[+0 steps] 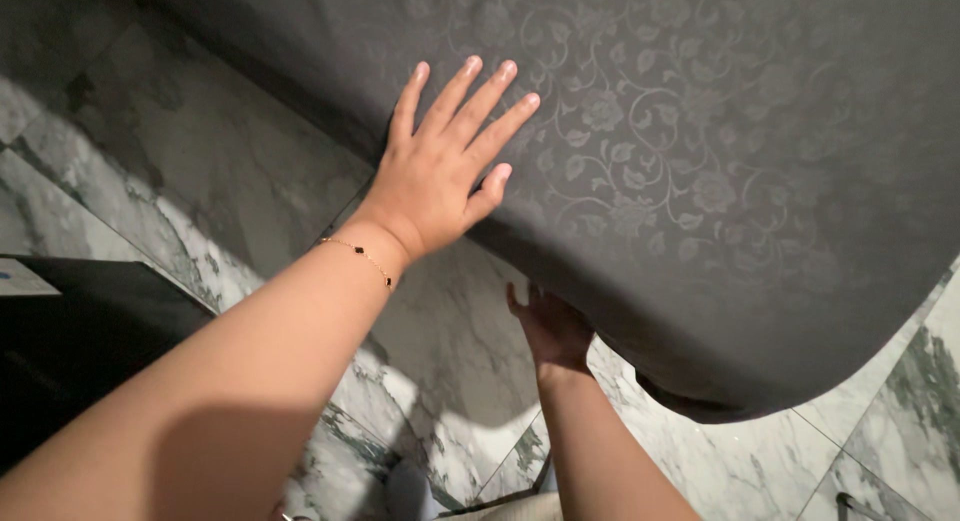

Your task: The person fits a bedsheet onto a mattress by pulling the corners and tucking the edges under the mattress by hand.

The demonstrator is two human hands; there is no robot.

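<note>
Overhead, left hand flat on grey floral cloth, right hand beneath its edge

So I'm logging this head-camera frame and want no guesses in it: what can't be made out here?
- Right hand: its fingers go under the edge of the dark grey floral-patterned cloth, so its grip is hidden.
- What the cloth covers: fully hidden by the cloth.
- The cloth's full extent: cut off by the top and right edges.
- Black object at left: cut off by the edge, in shadow.
- Left hand: lies flat, fingers spread, on the cloth.
</note>
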